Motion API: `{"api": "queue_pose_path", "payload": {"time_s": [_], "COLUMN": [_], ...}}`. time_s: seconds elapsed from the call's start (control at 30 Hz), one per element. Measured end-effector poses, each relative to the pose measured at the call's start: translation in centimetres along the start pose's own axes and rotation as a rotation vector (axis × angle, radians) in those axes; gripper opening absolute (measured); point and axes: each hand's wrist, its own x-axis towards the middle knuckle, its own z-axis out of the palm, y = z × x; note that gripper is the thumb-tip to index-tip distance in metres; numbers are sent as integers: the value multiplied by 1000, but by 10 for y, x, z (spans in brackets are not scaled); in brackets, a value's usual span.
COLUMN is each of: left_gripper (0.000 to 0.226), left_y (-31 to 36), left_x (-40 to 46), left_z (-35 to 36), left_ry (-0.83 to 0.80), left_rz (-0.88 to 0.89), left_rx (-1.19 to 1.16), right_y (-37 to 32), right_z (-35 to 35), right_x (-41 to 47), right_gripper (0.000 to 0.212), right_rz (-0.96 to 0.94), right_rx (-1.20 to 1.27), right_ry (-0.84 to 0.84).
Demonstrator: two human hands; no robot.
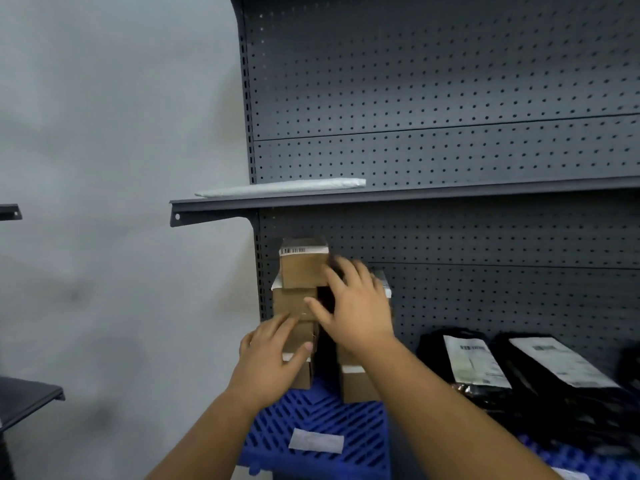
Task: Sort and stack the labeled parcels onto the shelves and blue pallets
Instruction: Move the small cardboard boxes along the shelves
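Several small brown cardboard parcels with white labels stand stacked on a blue pallet (311, 420) against the dark pegboard shelf unit. The top parcel (303, 268) carries a barcode label. My left hand (270, 358) rests with straight fingers on the front of the lower left box (299, 374). My right hand (353, 306) lies spread over the right-hand stack (356, 382), its fingertips touching the side of the top parcel. Neither hand grips anything.
A flat white mailer (284, 187) lies on the grey shelf (381, 199) above. Black poly bags (540, 368) with white labels lie on a second blue pallet (588, 460) to the right. A loose white label (316, 441) lies on the pallet front. Dark shelf edges (27, 400) jut at left.
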Motion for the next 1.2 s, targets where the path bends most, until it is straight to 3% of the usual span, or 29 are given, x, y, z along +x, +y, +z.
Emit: {"api": "queue_pose_path", "payload": {"time_s": [0.2, 0.47, 0.77, 1.2], "left_gripper": [82, 58, 59, 61], "left_y": [38, 106, 219, 389], "left_x": [-25, -40, -68, -76], "left_z": [22, 9, 41, 117], "left_ry": [-52, -17, -91, -143], "left_rz": [65, 121, 104, 271], "left_rx": [-43, -45, -42, -77], "right_y": [36, 77, 175, 311], "right_z": [-24, -69, -133, -222], "right_x": [-68, -106, -176, -259], "right_gripper": [64, 66, 70, 71], "right_rz": [67, 127, 210, 378], "right_rx": [-4, 31, 28, -43], "right_ry": [-141, -132, -239, -205]}}
